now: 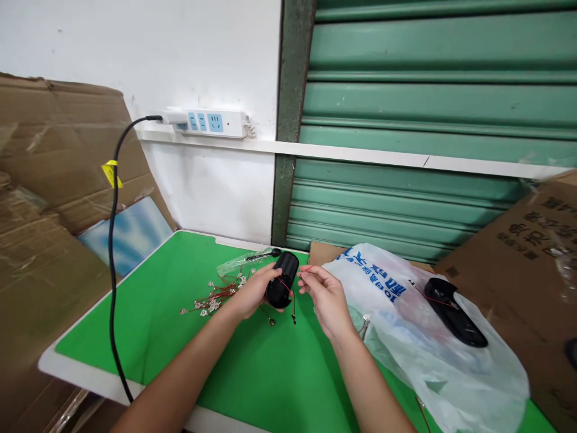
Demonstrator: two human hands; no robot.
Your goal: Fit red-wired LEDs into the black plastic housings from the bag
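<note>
My left hand [252, 293] grips a black oval plastic casing [282, 278] just above the green table [189, 337]. Thin red and black wires hang from the casing, ending in small metal tips near the table. My right hand [322, 293] is pinched on a thin red wire [305, 270] coming out of the casing's right side. A heap of red wires with small metal discs [215, 296] lies on the table left of my left hand.
A white plastic bag [433, 355] lies at the right with a second black casing [453, 311] on top. Cardboard boxes [49, 198] flank both sides. A power strip [205, 122] sits on the wall ledge; its black cable [112, 264] hangs past the table's left edge.
</note>
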